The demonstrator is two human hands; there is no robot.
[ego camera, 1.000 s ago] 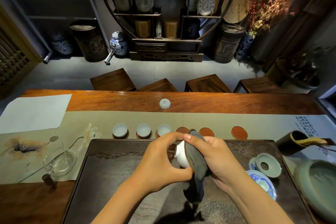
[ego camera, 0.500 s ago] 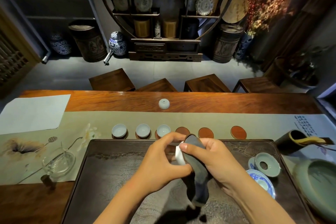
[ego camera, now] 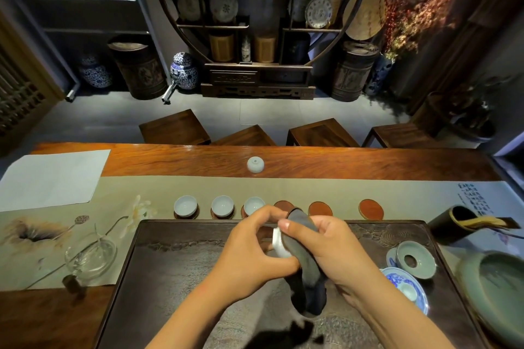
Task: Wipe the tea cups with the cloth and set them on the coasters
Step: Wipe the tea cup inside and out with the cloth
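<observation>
My left hand [ego camera: 249,246] grips a small white tea cup [ego camera: 278,241] above the dark tea tray [ego camera: 175,269]. My right hand [ego camera: 331,249] holds a dark grey cloth [ego camera: 303,261] pressed against the cup, and the cloth's end hangs down toward the tray. Three pale cups [ego camera: 185,205] [ego camera: 222,204] [ego camera: 253,205] stand on coasters in a row beyond the tray. Three red-brown coasters [ego camera: 283,205] [ego camera: 319,208] [ego camera: 371,209] to their right are bare. One more white cup [ego camera: 255,164] lies upside down on the wooden table farther back.
At the tray's right end sit a celadon strainer [ego camera: 415,259] and a blue-and-white saucer [ego camera: 405,286]. A large green bowl [ego camera: 493,286] and a dark holder [ego camera: 453,224] stand right of the tray. A glass pitcher [ego camera: 90,255] is on the left, with white paper [ego camera: 51,178] behind.
The cup has turned slightly in my left hand while my right hand's cloth shifted over it. Both hands stay above the tray's middle.
</observation>
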